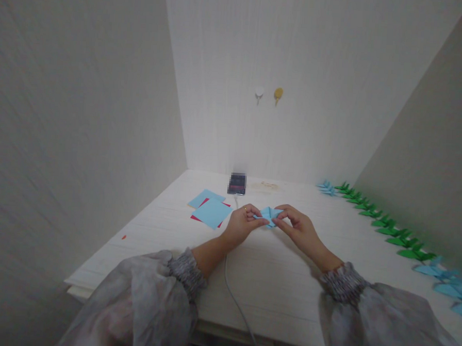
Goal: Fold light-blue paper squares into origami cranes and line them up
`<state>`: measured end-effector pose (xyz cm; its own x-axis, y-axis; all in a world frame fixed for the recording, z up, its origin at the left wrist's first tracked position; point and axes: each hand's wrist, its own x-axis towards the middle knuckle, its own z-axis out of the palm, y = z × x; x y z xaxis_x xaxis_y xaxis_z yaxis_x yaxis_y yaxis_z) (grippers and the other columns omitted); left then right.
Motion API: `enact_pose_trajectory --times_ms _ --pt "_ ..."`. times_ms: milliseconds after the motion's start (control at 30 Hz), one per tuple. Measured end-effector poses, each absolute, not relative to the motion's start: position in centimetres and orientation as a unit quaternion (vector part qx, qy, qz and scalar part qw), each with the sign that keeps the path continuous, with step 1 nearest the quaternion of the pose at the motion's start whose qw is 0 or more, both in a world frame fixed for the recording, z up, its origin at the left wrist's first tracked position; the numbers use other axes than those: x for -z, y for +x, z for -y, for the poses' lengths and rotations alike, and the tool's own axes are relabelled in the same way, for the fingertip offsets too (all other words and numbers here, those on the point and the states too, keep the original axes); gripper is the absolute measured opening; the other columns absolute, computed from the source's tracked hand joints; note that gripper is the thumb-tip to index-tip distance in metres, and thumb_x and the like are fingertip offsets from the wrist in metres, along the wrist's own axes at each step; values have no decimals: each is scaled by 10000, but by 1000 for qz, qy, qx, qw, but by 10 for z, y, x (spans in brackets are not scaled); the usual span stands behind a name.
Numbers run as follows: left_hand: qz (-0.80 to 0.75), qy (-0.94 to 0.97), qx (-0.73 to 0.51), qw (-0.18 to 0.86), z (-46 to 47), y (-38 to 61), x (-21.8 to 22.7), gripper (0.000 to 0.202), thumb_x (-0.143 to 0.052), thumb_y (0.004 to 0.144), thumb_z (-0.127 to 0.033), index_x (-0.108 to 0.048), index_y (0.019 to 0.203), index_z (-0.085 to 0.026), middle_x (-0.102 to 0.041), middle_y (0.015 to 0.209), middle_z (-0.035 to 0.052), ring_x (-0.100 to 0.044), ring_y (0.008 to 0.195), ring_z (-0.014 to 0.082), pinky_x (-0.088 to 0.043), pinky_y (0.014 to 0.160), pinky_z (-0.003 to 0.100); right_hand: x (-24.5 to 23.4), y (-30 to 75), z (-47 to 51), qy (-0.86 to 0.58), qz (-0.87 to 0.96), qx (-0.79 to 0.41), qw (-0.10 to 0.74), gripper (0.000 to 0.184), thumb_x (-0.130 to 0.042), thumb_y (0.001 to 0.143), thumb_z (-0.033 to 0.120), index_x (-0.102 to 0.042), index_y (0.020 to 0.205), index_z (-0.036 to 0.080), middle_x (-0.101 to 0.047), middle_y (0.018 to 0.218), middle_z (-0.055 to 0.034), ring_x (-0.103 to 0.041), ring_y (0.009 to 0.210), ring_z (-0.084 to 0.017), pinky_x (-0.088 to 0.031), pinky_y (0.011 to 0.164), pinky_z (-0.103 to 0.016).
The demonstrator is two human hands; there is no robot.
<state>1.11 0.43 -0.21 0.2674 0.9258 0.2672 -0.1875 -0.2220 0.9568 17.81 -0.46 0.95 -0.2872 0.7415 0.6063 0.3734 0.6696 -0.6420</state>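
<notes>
A small folded light-blue paper piece (268, 213) is held just above the white table (272, 278), between both my hands. My left hand (243, 224) pinches its left side with closed fingers; a ring shows on one finger. My right hand (295, 225) pinches its right side, fingers curled round the edge. Both wrists come out of loose grey sleeves.
Blue and red paper sheets (210, 209) lie left of my hands. A phone (237, 183) stands at the back with a cable (234, 292) running to the front edge. A row of green folded figures (383, 222) and blue ones (447, 285) lines the right wall.
</notes>
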Motion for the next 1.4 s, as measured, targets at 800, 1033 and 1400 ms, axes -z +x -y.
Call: enact_pose_trajectory --times_ms 800,1033,1400 --pt "-275 533 -528 602 -8 14 6 262 -620 589 -304 -467 730 -144 -550 652 -30 -541 625 75 -443 687 253 -6 175 4 -358 772 -200 486 107 -525 718 252 -507 632 191 -518 885 -45 -507 820 -161 -397 724 -289" --pt "-264 534 -525 609 -7 14 4 285 -579 636 -330 -446 817 -154 -576 662 -13 -572 672 103 -445 720 290 -9 176 7 -354 772 -206 486 111 -515 725 266 -520 641 193 -526 879 -46 -508 811 -158 -396 717 -284" --pt "-269 546 -508 610 -5 12 0 347 -575 642 -304 -431 924 -162 -590 732 23 -570 688 119 -443 687 291 -3 178 3 -357 775 -206 478 104 -524 714 247 -508 629 190 -535 878 -42 -517 811 -158 -402 727 -296"
